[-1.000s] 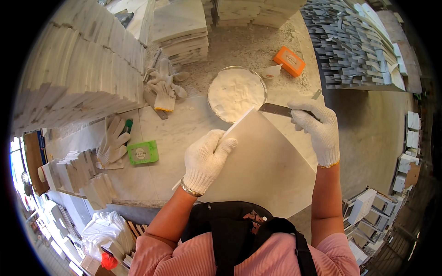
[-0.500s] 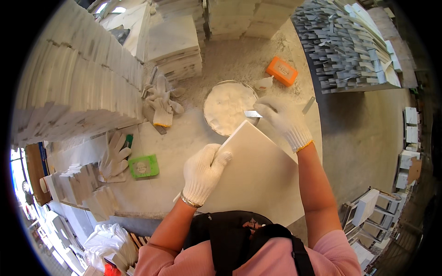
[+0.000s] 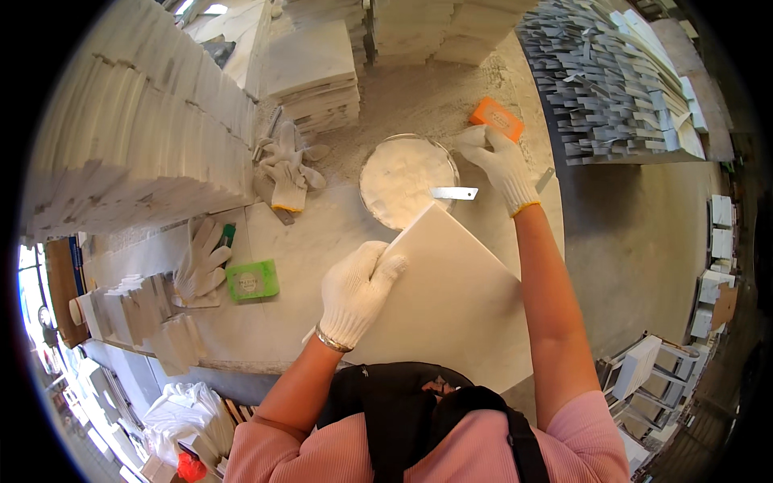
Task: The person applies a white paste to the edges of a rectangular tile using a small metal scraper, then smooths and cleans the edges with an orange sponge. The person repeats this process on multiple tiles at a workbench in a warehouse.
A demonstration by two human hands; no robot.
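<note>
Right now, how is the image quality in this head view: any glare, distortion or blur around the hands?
Head view: strong fisheye bending, so the stacked slabs curve toward a black rim; bright daylight washes out the white paste in the bowl and the tile; left hand and right hand are sharp, with no motion blur; detail at the far edges is soft.

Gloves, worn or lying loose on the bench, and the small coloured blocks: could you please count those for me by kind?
Worn gloves: 2, on the left hand and the right hand.
Loose glove piles: 2, one by the tile stack and one by the green block.
Coloured blocks: 2, green block and orange block.
Total: 6
</note>
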